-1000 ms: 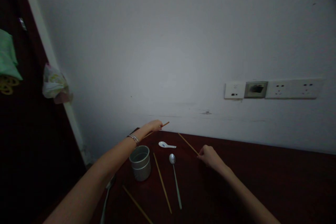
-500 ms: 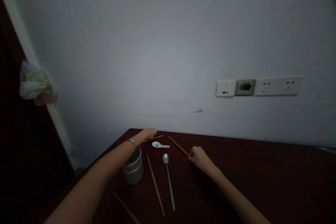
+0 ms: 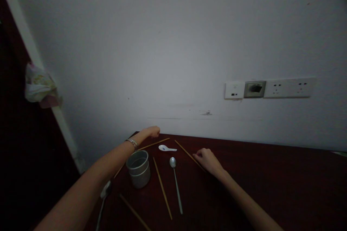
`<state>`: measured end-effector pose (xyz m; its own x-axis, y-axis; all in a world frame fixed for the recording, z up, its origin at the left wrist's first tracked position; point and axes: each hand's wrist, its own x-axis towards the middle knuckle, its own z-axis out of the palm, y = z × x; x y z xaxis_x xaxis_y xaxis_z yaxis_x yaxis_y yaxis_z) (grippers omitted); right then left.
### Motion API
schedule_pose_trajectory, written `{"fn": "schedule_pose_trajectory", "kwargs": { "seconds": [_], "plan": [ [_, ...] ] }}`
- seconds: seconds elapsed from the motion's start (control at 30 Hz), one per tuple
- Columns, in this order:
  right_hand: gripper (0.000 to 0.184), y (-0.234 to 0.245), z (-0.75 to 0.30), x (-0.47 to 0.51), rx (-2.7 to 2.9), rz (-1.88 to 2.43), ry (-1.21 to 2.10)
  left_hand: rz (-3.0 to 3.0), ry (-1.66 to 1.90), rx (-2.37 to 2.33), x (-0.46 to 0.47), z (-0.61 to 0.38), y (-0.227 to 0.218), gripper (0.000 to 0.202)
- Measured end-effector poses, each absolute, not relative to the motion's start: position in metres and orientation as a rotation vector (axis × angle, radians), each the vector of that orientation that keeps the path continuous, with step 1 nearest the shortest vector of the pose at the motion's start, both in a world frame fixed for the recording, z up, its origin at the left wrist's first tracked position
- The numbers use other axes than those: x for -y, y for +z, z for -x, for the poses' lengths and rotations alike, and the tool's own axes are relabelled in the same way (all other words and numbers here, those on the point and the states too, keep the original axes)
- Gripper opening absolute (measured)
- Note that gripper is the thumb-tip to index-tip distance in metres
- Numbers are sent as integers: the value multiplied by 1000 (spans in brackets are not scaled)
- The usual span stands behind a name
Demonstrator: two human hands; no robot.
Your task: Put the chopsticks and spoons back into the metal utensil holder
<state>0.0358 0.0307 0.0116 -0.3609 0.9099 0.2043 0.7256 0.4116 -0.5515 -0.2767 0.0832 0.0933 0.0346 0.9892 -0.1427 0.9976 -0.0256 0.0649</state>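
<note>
My left hand (image 3: pixel 153 131), its fingers curled in, hovers by the table's back left corner with no object showing in it. Just below it a wooden chopstick (image 3: pixel 157 142) lies slanted on the table. My right hand (image 3: pixel 207 159) is beside another chopstick (image 3: pixel 184 151), thumb and finger slightly apart and the other fingers bent; the stick runs past the fingertips. Between the hands lie a white soup spoon (image 3: pixel 168 148) and a long-handled metal spoon (image 3: pixel 173 162). A grey metal cup (image 3: pixel 139 173) stands upright near my left forearm.
More chopsticks lie at the front, one (image 3: pixel 162 189) right of the cup and another (image 3: pixel 134 212) nearer me. A second metal spoon (image 3: pixel 105 190) lies at the left, close to my forearm. The wall with sockets (image 3: pixel 276 88) rises behind the dark table (image 3: pixel 257 177).
My left hand has lifted off the back chopstick and moved slightly left. My right hand has loosened from its chopstick, whose near end now shows. The spoon at the left has come into view.
</note>
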Motion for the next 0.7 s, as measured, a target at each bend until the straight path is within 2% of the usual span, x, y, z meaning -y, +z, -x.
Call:
{"fn": "schedule_pose_trajectory", "kwargs": {
  "seconds": [0.13,0.2,0.3,0.4,0.5,0.7],
  "plan": [
    [42,0,-51,-46,2066,1282,613,-1956,-74,-2010,-62,291,122,16],
    [45,-7,-58,-53,1967,1290,726,-1792,-116,-1912,-41,296,139,24],
    [47,-15,-63,-58,1815,1301,912,-1581,-208,-1771,-6,299,161,35],
    [47,-17,-64,-56,1809,1270,916,-1424,-303,-1674,25,304,172,38],
    [46,-16,-63,-52,1852,1249,835,-1379,-349,-1632,44,308,170,33],
    [44,-18,-62,-51,1865,1256,841,-1505,-247,-1606,59,312,152,10]
  ]
}}
